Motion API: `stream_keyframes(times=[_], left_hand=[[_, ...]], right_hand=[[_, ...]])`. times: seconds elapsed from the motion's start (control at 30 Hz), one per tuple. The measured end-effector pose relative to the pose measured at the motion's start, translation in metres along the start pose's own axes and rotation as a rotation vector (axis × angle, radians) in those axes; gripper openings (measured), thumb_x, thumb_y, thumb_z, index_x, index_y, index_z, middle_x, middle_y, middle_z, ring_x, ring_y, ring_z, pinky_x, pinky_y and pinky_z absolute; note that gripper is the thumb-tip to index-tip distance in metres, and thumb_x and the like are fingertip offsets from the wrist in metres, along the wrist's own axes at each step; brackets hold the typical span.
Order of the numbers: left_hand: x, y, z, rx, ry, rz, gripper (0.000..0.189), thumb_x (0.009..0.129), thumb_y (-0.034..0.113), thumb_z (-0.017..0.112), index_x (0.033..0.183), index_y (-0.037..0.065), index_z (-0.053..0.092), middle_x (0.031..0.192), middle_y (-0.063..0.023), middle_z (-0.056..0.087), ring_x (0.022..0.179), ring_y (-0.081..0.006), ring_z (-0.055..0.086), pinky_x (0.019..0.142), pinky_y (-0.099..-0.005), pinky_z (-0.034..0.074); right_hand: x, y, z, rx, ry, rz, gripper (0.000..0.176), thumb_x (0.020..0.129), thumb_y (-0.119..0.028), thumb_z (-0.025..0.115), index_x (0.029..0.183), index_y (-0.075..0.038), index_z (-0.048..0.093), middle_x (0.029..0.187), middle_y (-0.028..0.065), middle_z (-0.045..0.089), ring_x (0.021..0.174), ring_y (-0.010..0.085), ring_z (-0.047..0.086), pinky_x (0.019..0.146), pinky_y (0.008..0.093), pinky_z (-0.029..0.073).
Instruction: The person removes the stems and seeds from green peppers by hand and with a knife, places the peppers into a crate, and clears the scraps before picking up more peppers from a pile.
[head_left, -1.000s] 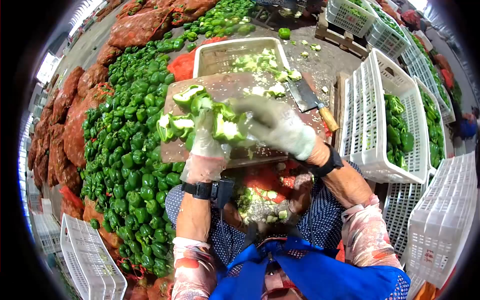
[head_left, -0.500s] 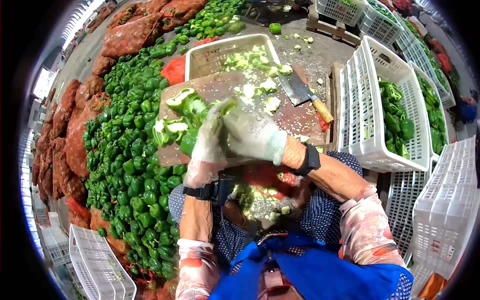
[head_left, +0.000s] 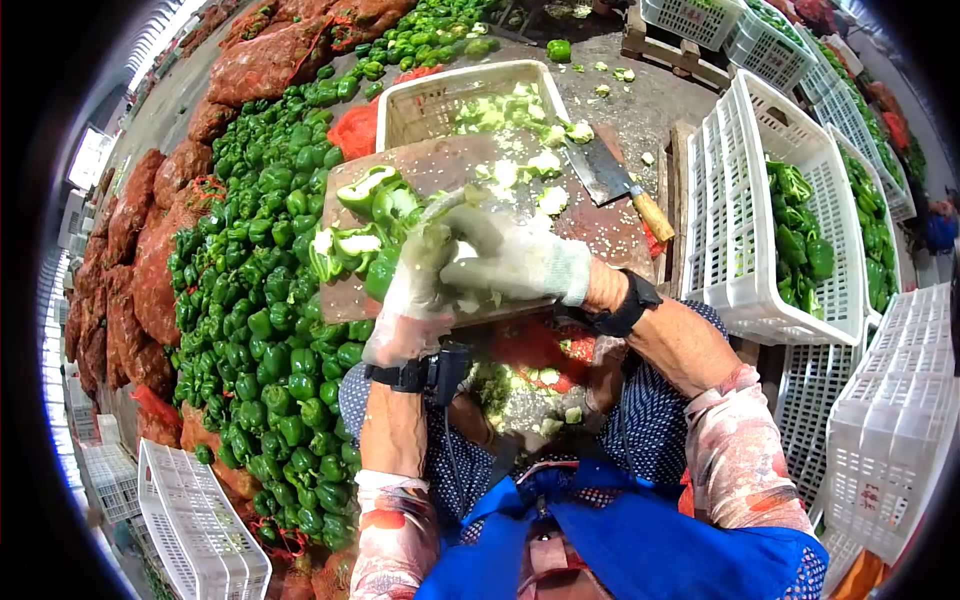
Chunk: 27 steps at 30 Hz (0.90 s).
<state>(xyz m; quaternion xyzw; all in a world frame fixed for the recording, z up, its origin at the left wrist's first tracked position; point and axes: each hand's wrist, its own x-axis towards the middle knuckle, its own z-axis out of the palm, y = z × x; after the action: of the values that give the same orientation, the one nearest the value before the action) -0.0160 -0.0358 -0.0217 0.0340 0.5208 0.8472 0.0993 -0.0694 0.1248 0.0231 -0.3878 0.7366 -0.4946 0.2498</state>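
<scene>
Both my gloved hands meet over the wooden cutting board (head_left: 620, 240), near its front edge. My left hand (head_left: 420, 265) is closed around a bell pepper piece (head_left: 440, 207), green and smeared by motion. My right hand (head_left: 515, 260) presses against the same piece from the other side, its blurred fingers bent with a pale bit between thumb and forefinger. Cut green bell peppers (head_left: 385, 205) lie beside my left hand, some with white insides showing. A cleaver (head_left: 600, 170) with a wooden handle rests at the board's right, and pale pepper cores (head_left: 548, 200) and seeds are scattered about.
Behind the board stands a white crate (head_left: 470, 78) holding pepper scraps. Whole green peppers (head_left: 265, 290) are heaped on the left, with red mesh sacks (head_left: 265, 65) beyond. On the right, a tall white crate (head_left: 725, 215) contains peppers, near stacked crates (head_left: 885, 420).
My right hand has turned, and its fingers have moved over the piece toward my left hand. The view has shifted slightly. The cleaver and cut peppers stay where they were on the board.
</scene>
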Motion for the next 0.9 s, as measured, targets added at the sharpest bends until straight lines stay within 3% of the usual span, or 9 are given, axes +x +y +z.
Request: stream_keyframes(times=[0.13, 0.2, 0.33, 0.47, 0.53, 0.6, 0.63, 0.8, 0.9], left_hand=[[0.012, -0.006, -0.018, 0.374, 0.216, 0.000, 0.049, 0.090, 0.030, 0.060, 0.132, 0.009, 0.046, 0.098, -0.0068, 0.060, 0.072, -0.0140, 0.061, 0.053, -0.0227, 0.049], [0.006, 0.003, 0.004, 0.195, 0.272, -0.003, 0.041, 0.093, 0.009, 0.052, 0.133, 0.010, 0.047, 0.095, -0.0069, 0.062, 0.076, -0.0133, 0.060, 0.060, -0.0222, 0.049], [-0.001, 0.017, 0.023, 0.225, 0.345, -0.101, 0.042, 0.091, 0.006, 0.048, 0.133, 0.008, 0.046, 0.089, -0.0067, 0.062, 0.069, -0.0086, 0.055, 0.058, -0.0209, 0.046], [0.006, 0.000, -0.003, 0.441, 0.195, 0.073, 0.062, 0.088, 0.046, 0.055, 0.135, 0.007, 0.043, 0.093, -0.0078, 0.062, 0.075, -0.0141, 0.059, 0.059, -0.0255, 0.051], [0.012, -0.010, -0.024, 0.691, 0.075, 0.258, 0.067, 0.088, 0.053, 0.055, 0.135, 0.007, 0.042, 0.093, -0.0081, 0.062, 0.076, -0.0147, 0.060, 0.060, -0.0263, 0.051], [0.004, 0.000, 0.003, 0.326, 0.245, 0.023, 0.059, 0.092, 0.048, 0.050, 0.134, 0.006, 0.043, 0.096, -0.0083, 0.061, 0.076, -0.0138, 0.059, 0.065, -0.0259, 0.051], [0.009, -0.004, -0.003, 0.366, 0.239, 0.030, 0.049, 0.094, 0.038, 0.051, 0.131, 0.007, 0.045, 0.103, -0.0079, 0.059, 0.081, -0.0136, 0.059, 0.069, -0.0267, 0.051], [0.023, -0.015, -0.007, 0.392, 0.319, 0.205, 0.028, 0.091, 0.016, 0.056, 0.117, 0.007, 0.056, 0.122, -0.0069, 0.052, 0.100, -0.0153, 0.056, 0.084, -0.0302, 0.049], [0.025, -0.007, -0.016, 1.673, 0.194, 0.574, 0.026, 0.091, 0.014, 0.055, 0.116, 0.008, 0.057, 0.125, -0.0072, 0.051, 0.104, -0.0189, 0.056, 0.088, -0.0323, 0.049]], right_hand=[[0.004, 0.023, 0.011, -0.253, 0.086, -0.065, 0.043, 0.087, -0.032, 0.056, 0.113, 0.000, 0.045, 0.084, 0.0243, 0.062, 0.081, 0.0410, 0.062, 0.070, 0.0473, 0.049], [0.003, 0.031, 0.014, -0.306, 0.133, -0.104, 0.040, 0.085, -0.031, 0.057, 0.108, 0.000, 0.046, 0.084, 0.0249, 0.061, 0.083, 0.0426, 0.061, 0.072, 0.0486, 0.049], [0.003, 0.030, 0.008, -0.183, 0.051, -0.144, 0.039, 0.084, -0.031, 0.060, 0.106, 0.000, 0.052, 0.088, 0.0238, 0.062, 0.082, 0.0396, 0.062, 0.072, 0.0458, 0.049], [-0.004, 0.008, -0.004, 0.097, -0.096, 0.112, 0.048, 0.084, -0.032, 0.060, 0.117, 0.002, 0.052, 0.098, 0.0234, 0.063, 0.091, 0.0360, 0.062, 0.078, 0.0408, 0.049], [0.001, 0.027, 0.006, -0.051, 0.018, -0.070, 0.049, 0.084, -0.033, 0.060, 0.117, 0.002, 0.052, 0.096, 0.0235, 0.063, 0.087, 0.0356, 0.063, 0.075, 0.0413, 0.050], [-0.001, 0.025, 0.010, -0.193, 0.104, -0.057, 0.048, 0.082, -0.034, 0.060, 0.112, 0.003, 0.052, 0.090, 0.0234, 0.064, 0.081, 0.0354, 0.065, 0.074, 0.0444, 0.051], [-0.001, 0.012, 0.010, -0.241, 0.081, 0.121, 0.044, 0.079, -0.032, 0.059, 0.106, 0.002, 0.053, 0.089, 0.0226, 0.064, 0.082, 0.0373, 0.065, 0.076, 0.0467, 0.050], [0.002, 0.008, 0.018, -0.560, 0.221, 0.142, 0.039, 0.078, -0.029, 0.058, 0.104, -0.001, 0.052, 0.084, 0.0216, 0.065, 0.081, 0.0388, 0.065, 0.074, 0.0475, 0.051], [0.012, 0.018, 0.010, -0.591, 0.246, 0.204, 0.042, 0.078, -0.030, 0.057, 0.108, -0.001, 0.051, 0.084, 0.0216, 0.065, 0.082, 0.0383, 0.065, 0.075, 0.0481, 0.051]])
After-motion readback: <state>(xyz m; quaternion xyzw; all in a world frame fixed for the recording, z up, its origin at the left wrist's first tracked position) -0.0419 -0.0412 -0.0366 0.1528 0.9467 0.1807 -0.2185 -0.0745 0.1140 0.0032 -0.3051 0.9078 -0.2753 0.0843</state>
